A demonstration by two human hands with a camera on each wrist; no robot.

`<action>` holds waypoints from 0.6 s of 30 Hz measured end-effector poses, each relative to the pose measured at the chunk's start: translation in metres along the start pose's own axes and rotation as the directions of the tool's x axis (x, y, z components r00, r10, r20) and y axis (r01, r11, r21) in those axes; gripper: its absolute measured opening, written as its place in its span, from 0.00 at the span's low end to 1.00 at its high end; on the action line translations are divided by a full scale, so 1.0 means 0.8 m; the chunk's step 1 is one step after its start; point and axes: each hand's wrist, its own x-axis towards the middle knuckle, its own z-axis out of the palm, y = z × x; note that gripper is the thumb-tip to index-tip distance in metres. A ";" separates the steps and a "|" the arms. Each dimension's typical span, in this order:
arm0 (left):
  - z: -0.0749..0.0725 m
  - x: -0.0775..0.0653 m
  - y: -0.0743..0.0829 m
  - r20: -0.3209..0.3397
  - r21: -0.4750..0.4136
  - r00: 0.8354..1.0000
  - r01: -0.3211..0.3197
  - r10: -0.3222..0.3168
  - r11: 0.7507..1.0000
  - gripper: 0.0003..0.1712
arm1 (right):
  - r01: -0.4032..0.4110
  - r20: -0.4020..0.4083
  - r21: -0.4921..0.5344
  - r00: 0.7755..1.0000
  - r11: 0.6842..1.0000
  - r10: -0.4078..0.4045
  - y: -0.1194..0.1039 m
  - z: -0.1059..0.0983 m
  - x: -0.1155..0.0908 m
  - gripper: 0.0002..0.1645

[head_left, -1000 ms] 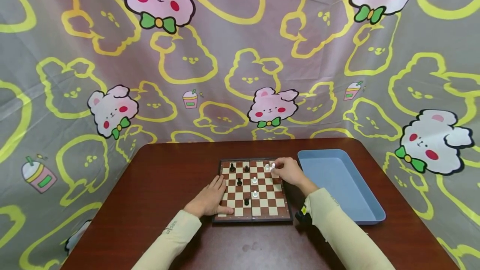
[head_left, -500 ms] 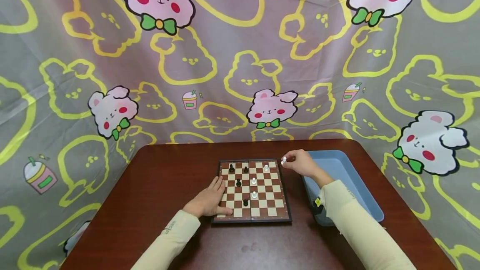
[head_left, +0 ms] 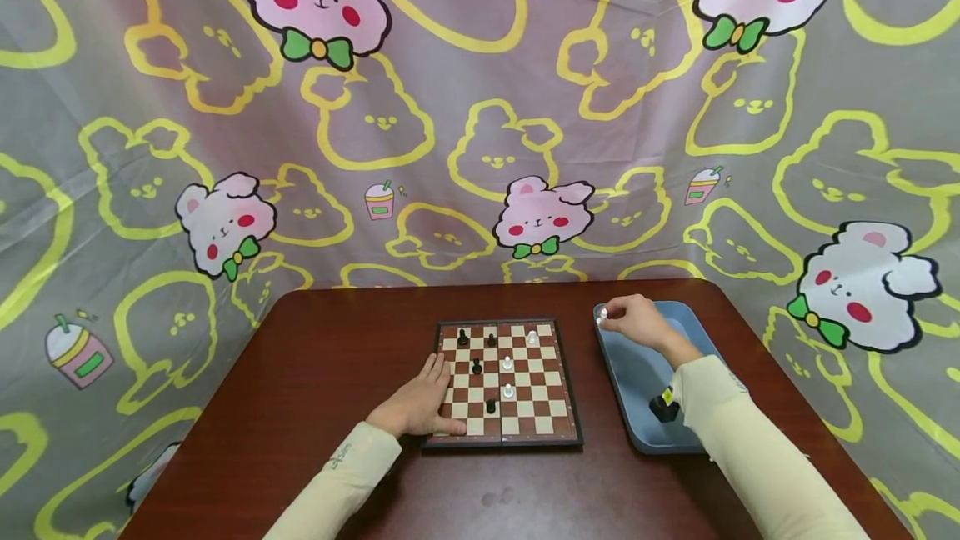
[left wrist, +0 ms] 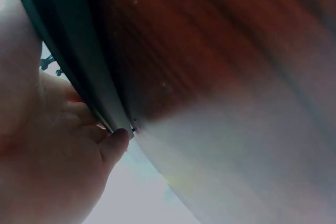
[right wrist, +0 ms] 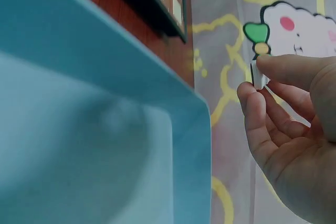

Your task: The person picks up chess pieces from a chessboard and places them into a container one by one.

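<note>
A folding chessboard lies on the table with several small black pieces and three white pieces standing on it. My left hand rests over the board's left edge, fingers straight, thumb across the near left corner. The left wrist view shows that hand along the dark side of the board. In my right hand a white chess piece is pinched between thumb and fingertips, above the blue tray's far left corner. Close up, the piece shows its flat base side-on.
The blue tray stands right of the board, partly covered by my right forearm. A dark wristband with a yellow tag hangs below my right sleeve. Behind the brown table hangs a patterned curtain.
My right hand has lifted a white piece from the board's far right and carried it right, over to the tray's edge. The left hand stays in place on the board.
</note>
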 end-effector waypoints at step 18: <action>-0.001 0.000 0.001 -0.031 -0.053 1.000 -0.006 0.005 0.999 0.71 | -0.052 0.034 0.070 0.998 0.996 0.050 0.042 -0.018 -0.001 0.08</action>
